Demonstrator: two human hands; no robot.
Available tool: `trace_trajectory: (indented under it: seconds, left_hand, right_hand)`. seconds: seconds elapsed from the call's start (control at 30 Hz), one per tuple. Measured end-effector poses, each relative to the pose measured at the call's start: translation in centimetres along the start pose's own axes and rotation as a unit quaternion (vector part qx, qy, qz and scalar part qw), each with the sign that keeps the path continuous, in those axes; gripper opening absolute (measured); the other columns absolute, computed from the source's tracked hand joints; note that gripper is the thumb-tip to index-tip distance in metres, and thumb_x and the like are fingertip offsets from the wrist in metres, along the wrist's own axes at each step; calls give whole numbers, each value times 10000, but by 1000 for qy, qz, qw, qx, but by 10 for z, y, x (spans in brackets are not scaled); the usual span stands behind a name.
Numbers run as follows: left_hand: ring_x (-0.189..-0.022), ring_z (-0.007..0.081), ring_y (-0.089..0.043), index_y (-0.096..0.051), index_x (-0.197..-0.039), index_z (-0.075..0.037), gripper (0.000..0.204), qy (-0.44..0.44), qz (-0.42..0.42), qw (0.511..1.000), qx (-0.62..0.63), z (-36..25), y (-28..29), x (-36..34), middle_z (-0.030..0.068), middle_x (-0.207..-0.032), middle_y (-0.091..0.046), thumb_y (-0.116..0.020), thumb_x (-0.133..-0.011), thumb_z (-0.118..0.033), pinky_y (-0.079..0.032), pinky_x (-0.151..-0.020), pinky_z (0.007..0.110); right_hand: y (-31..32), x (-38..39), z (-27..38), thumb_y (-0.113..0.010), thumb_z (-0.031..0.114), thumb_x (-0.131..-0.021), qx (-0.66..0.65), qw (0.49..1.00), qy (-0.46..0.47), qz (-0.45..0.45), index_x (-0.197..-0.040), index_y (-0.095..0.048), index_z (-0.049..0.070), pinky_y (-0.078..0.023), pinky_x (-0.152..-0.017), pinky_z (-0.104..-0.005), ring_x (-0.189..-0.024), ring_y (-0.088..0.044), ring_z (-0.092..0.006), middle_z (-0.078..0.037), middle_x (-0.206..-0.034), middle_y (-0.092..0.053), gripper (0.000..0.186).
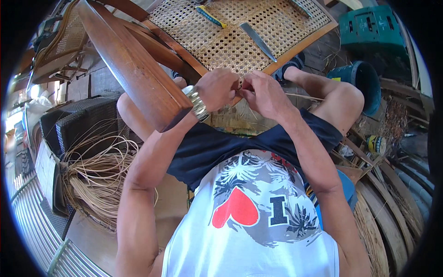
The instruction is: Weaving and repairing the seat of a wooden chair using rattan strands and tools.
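A wooden chair lies with its woven cane panel (184, 27) in front of me, between my knees. At the panel's near edge, my left hand (217, 88), with a metal watch (197, 104) on its wrist, has its fingers closed in a pinch. Close beside it, my right hand (267, 95) pinches at the same edge. Whatever sits between the fingertips is too small and hidden to make out. A knife blade (259, 42) rests on the cane, and a yellow-and-blue handled tool (211, 17) lies farther back.
The chair's thick wooden arm (134, 64) slants over my left forearm. A bundle of cane strands (99, 180) hangs at left, by dark woven furniture (87, 122). At right are a green crate (371, 30), a dark bucket (362, 87), a yellow can (376, 144) and wood strips (383, 207).
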State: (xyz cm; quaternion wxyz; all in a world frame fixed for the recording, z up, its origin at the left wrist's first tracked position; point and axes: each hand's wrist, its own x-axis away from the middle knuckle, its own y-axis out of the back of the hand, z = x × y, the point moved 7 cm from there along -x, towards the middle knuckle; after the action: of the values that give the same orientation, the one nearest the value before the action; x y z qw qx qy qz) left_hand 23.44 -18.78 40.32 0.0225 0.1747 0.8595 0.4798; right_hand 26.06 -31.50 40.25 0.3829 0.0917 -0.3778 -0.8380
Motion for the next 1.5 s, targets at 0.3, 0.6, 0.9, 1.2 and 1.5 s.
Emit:
trace_trajectory:
  seconds: [0.3, 0.6, 0.9, 1.2, 1.5]
  left_hand:
    - [-1080, 339, -637, -678, -1044, -31, 222, 147, -303, 940, 56, -12, 11, 115, 128, -1113, -681, -749, -836, -68, -507, -948, 424]
    - [-1210, 369, -582, -624, -1209, -40, 433, 119, -293, 949, -19, -46, -7, 96, 157, -1264, -623, -770, -803, -72, -485, -1021, 448]
    - [-771, 277, -680, -737, -951, -42, 179, 145, -284, 935, 156, 22, 21, 43, 112, -837, -661, -759, -865, -198, -531, -714, 366]
    - [-741, 231, -711, -751, -942, -125, 315, 124, -34, 985, 111, 37, 13, -9, 43, -766, -710, -862, -736, -336, -545, -658, 377]
    - [-981, 297, -692, -617, -1108, -189, 362, 80, -42, 996, 6, 14, 6, 4, 73, -1021, -651, -804, -818, -301, -540, -766, 445]
  right_hand:
    - [0, 3, -2, -715, 104, -867, -56, 997, -11, -45, -908, -613, 24, -523, -784, -456, -881, -651, -362, -148, -933, -626, 136]
    - [-1, 1, 0, -726, 101, -867, -60, 997, -6, -39, -916, -599, 27, -521, -753, -451, -849, -648, -353, -134, -926, -610, 155]
    - [5, 5, 11, -750, 53, -854, -19, 998, 8, -66, -930, -638, -4, -541, -733, -398, -827, -665, -315, -134, -921, -619, 146]
    - [6, 6, 6, -741, 74, -857, -47, 998, -7, -42, -945, -662, -1, -525, -781, -439, -893, -655, -351, -149, -942, -618, 140]
    - [10, 3, 10, -745, 107, -870, 16, 998, 21, -51, -921, -689, 1, -520, -745, -434, -850, -660, -354, -151, -917, -615, 130]
